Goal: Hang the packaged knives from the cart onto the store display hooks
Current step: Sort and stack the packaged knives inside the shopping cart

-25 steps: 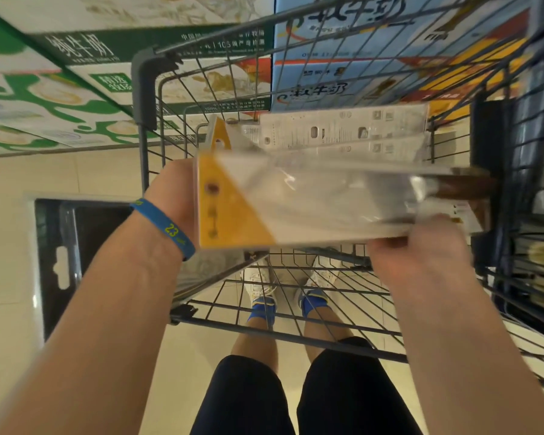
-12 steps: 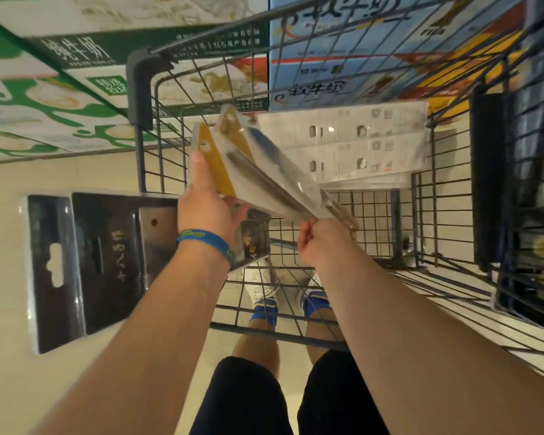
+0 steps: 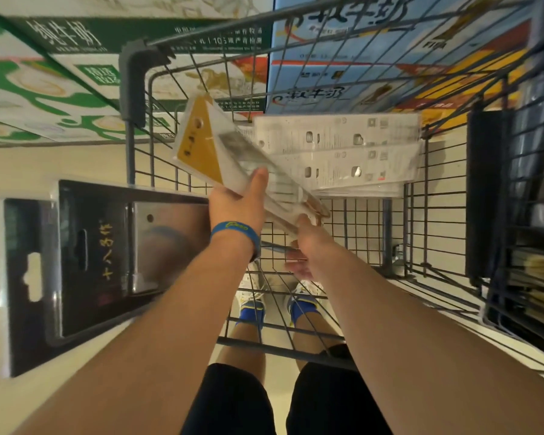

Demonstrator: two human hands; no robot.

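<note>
I look down into a grey wire cart (image 3: 427,221). My left hand (image 3: 237,205), with a blue wristband, grips a clear packaged knife with a yellow card (image 3: 201,142) from below, thumb on top. My right hand (image 3: 308,243) holds the lower, handle end of the same pack; its fingers are partly hidden. A second pack seems to lie behind the first. More knife packs with white backing cards (image 3: 343,152) lie stacked at the cart's far end. Black knife packs (image 3: 85,255) with hang holes lie at the left, outside the cart wall.
Green and white milk cartons (image 3: 44,83) and blue cartons (image 3: 358,58) stand beyond the cart. A dark shelf or rack (image 3: 515,246) runs along the right. My legs and blue-trimmed shoes (image 3: 252,306) show through the cart's mesh bottom on a pale tiled floor.
The yellow-card pack has turned from lying flat across the cart to slanting from upper left to lower right. Both hands shifted left and closer together. The black packs came further into view.
</note>
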